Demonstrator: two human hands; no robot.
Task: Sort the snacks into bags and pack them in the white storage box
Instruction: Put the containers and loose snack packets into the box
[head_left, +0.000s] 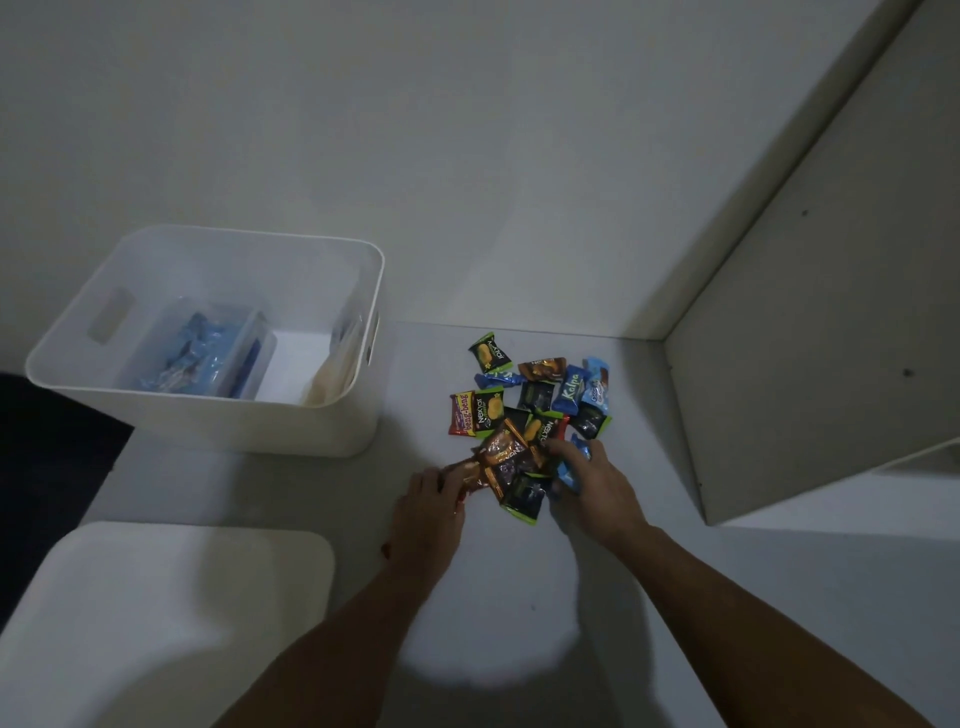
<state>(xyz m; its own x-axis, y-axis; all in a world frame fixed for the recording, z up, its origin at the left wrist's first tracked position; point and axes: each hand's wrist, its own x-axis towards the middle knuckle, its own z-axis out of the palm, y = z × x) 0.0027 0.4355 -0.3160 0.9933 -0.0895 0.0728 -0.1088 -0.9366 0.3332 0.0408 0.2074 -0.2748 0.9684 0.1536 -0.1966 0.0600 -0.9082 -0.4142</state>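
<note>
A pile of small snack packets (535, 400) lies on the pale surface, black-and-green, blue, orange-brown and one red. My left hand (428, 512) sits at the pile's near left edge and holds orange-brown packets (475, 470) with its fingers. At the pile's near right edge my right hand (597, 483) has its fingers curled round a blue packet (571, 470). To the left stands the white storage box (332, 415), open, with a clear bag of blue snacks (192, 358) inside.
A white lid (171, 618) lies at the near left. A pale cabinet panel (810, 338) rises on the right of the pile. A wall runs behind. A dark area (47, 452) borders the far left edge.
</note>
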